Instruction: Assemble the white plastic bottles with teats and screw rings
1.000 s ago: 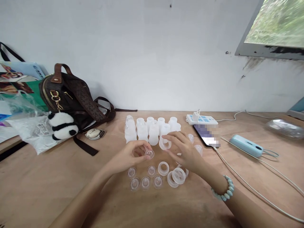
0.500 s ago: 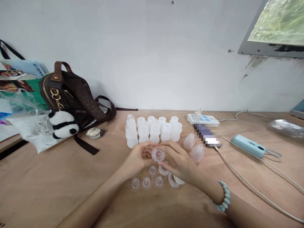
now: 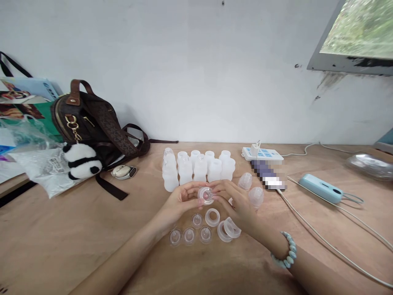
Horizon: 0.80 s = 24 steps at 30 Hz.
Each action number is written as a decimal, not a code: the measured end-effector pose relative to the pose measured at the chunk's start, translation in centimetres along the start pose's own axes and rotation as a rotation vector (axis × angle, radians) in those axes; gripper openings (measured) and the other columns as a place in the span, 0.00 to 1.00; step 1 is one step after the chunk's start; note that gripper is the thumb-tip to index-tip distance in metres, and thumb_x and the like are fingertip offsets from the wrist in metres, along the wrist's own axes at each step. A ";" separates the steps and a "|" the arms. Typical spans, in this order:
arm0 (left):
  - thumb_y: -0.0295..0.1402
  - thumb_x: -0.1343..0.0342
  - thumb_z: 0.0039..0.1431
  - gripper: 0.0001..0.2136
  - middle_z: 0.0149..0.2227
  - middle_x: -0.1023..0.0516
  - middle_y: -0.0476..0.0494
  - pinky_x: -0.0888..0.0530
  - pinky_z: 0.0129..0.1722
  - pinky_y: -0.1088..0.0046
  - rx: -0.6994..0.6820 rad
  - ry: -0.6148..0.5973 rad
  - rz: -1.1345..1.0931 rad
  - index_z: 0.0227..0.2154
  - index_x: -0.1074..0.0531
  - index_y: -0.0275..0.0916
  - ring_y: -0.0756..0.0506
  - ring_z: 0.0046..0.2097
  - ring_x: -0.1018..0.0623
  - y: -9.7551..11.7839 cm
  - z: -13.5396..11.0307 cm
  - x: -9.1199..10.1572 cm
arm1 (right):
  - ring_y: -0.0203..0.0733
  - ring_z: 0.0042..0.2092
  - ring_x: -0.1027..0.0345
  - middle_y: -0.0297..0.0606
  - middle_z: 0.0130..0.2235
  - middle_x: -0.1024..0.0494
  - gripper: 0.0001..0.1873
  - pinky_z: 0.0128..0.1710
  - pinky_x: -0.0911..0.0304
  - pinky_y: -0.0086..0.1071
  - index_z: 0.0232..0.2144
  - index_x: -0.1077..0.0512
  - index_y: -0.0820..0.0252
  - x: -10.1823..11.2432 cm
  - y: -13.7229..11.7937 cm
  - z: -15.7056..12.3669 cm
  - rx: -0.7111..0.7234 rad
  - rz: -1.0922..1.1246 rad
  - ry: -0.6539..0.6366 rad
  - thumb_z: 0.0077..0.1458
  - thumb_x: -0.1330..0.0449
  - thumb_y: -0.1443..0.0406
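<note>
Between both hands, above the table, is a clear screw ring with a bottle nipple [image 3: 205,196] seated in its middle. My left hand [image 3: 181,200] grips its left side with thumb and fingers. From the right, my right hand [image 3: 231,198] pinches its edge. Below them lie several loose clear nipples [image 3: 189,236], tips up. Beside these are three screw rings [image 3: 212,217], one leaning on another. Behind the hands stand several frosted white baby bottles [image 3: 186,172] in two rows, some topped with nipples. Two clear domed caps [image 3: 256,197] stand to the right.
A brown backpack [image 3: 92,114] with a panda charm [image 3: 81,162] sits at left, a mouse [image 3: 123,171] beside it. On the right are a power strip [image 3: 264,154], a phone [image 3: 265,174], a blue power bank [image 3: 321,188] and a white cable [image 3: 316,231] running across the table.
My left thumb has come onto the near edge of the ring with the nipple. My right fingers have shifted to its right side, exposing more of the screw rings below.
</note>
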<state>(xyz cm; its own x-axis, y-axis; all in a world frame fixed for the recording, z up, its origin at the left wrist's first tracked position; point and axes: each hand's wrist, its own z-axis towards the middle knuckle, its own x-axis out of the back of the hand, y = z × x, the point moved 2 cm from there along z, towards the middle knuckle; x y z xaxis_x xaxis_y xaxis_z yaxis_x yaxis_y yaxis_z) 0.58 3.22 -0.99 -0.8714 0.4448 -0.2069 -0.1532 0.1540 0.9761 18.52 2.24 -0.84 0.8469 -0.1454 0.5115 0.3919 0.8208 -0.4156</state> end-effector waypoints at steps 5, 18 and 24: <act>0.39 0.31 0.47 0.27 0.50 0.23 0.40 0.27 0.45 0.74 -0.035 0.011 0.020 0.50 0.28 0.38 0.48 0.46 0.23 -0.2 -0.1 -0.3 | 0.38 0.43 0.28 0.40 0.41 0.24 0.04 0.41 0.31 0.32 0.35 0.34 0.59 -0.1 -0.3 0.1 -0.057 0.056 0.029 0.63 0.47 0.70; 0.42 0.29 0.44 0.23 0.35 0.22 0.47 0.24 0.36 0.77 -0.037 -0.072 -0.085 0.41 0.28 0.35 0.52 0.35 0.24 -1.0 0.2 -0.6 | 0.38 0.42 0.34 0.39 0.38 0.30 0.04 0.41 0.37 0.33 0.34 0.37 0.59 0.1 -1.0 0.0 -0.077 0.086 0.004 0.63 0.48 0.70; 0.41 0.29 0.43 0.23 0.33 0.23 0.48 0.24 0.36 0.77 -0.020 -0.050 -0.053 0.39 0.29 0.34 0.53 0.33 0.25 -0.6 0.0 -0.6 | 0.35 0.35 0.39 0.35 0.34 0.33 0.04 0.35 0.41 0.29 0.34 0.39 0.59 -0.1 -0.7 0.0 -0.162 0.123 -0.096 0.64 0.50 0.67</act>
<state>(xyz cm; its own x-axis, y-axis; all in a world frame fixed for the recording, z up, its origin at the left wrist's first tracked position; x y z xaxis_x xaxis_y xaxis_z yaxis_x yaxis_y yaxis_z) 1.20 2.80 -1.45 -0.8377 0.4800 -0.2606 -0.2079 0.1610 0.9648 18.22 1.68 -0.63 0.8570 0.0101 0.5153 0.3465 0.7288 -0.5906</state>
